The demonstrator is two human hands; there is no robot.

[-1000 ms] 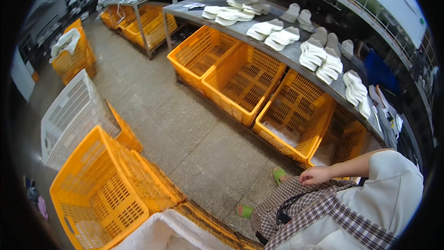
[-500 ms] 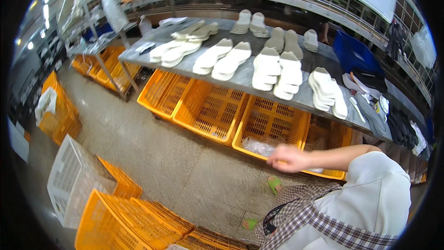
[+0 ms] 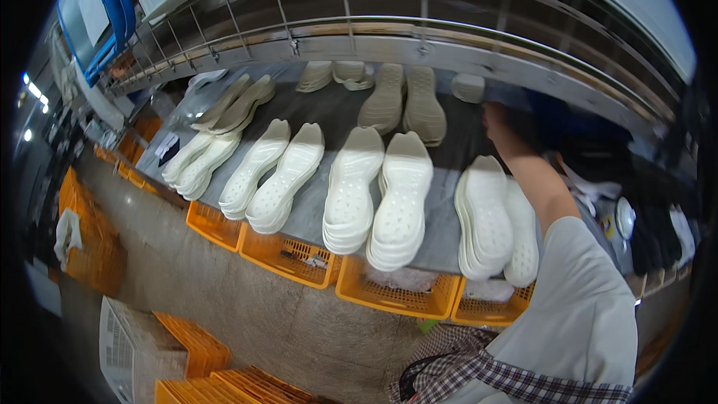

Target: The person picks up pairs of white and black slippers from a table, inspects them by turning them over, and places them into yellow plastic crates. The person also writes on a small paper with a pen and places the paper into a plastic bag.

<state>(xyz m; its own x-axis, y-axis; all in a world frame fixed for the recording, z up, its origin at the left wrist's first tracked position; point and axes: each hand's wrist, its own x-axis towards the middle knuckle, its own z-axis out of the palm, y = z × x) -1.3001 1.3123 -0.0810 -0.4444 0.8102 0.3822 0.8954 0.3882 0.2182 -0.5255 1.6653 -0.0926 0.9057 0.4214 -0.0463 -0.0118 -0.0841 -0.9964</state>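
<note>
White sleeve cloth (image 3: 576,292) covers the upper right arm that my head view shows stretched over the grey metal table (image 3: 443,228). The right hand (image 3: 491,114), dim and foreshortened, is near the table's far edge; I cannot tell whether it grips anything. Just beside it lies a rounded beige shoe sole (image 3: 469,88). My left hand is outside the view, its state unknown.

Soles (image 3: 404,194) on table (image 3: 444,217), above crates (image 3: 396,307)
</note>
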